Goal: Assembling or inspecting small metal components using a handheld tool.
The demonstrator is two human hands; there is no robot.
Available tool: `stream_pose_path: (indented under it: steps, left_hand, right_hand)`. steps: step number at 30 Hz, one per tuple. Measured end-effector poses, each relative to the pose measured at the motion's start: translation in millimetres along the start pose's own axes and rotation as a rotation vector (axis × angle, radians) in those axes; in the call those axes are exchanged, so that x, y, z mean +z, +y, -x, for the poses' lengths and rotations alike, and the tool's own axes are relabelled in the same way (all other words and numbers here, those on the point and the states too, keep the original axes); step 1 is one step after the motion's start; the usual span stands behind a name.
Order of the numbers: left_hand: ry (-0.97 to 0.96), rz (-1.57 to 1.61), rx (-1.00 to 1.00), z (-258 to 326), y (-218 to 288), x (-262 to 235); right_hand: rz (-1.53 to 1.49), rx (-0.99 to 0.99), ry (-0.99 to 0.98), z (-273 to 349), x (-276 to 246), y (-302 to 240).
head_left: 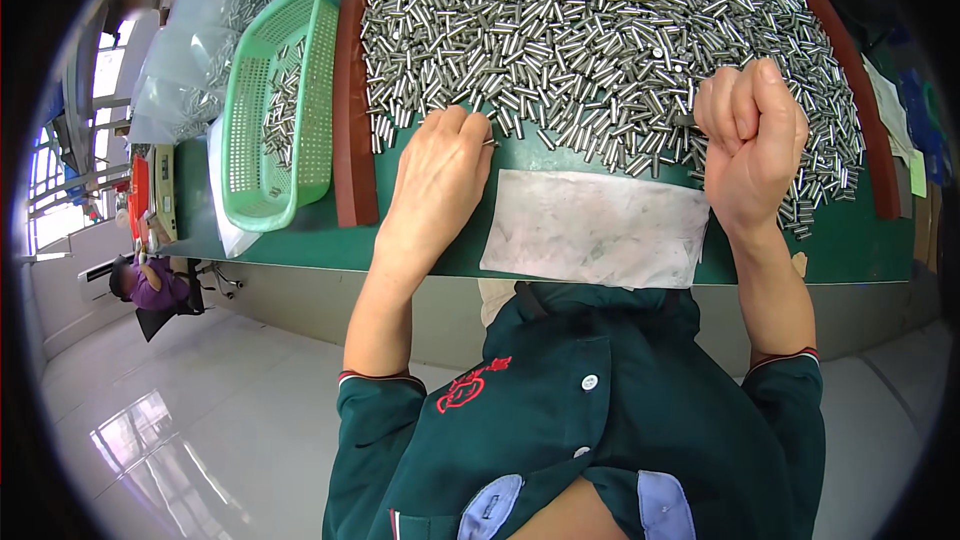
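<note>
A wide heap of short, shiny metal pins (600,50) is spread over the green table (840,260). At its near left edge my left hand (437,180) is closed, back upward, with the end of a metal pin (490,143) showing beside the curled fingers. My right hand (752,145) is held over the right part of the heap with its fingers curled into the palm. Close to its fingertips a small dark piece (685,121) shows; what the fist encloses is hidden. Between the hands, a smudged whitish sheet (598,228) lies at the table's front edge.
Reddish-brown bars (355,110) border the heap left and right. Left of it stands a green basket (318,130) with some pins inside, and beyond that are clear plastic bags (185,65) of pins. A person in purple (160,285) sits far left.
</note>
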State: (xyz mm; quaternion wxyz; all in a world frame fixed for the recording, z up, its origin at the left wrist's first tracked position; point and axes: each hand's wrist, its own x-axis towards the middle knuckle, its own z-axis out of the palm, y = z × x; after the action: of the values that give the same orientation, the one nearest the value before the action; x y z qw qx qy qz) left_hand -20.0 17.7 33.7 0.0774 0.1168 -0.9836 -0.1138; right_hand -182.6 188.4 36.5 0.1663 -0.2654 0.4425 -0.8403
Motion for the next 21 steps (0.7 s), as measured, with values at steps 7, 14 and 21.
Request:
stream_pose_path:
  steps: [7,14,21]
  left_hand:
    - [0.062,0.499,-0.171,0,-2,1]
    - [0.176,1.519,-0.379,3,1,16]
    - [0.165,1.610,-0.462,4,1,21]
  right_hand:
    - [-0.006,-0.001,0.010,0,1,-2]
    - [-0.002,0.036,0.018,1,2,-4]
    - [-0.017,0.042,0.009,0,4,-2]
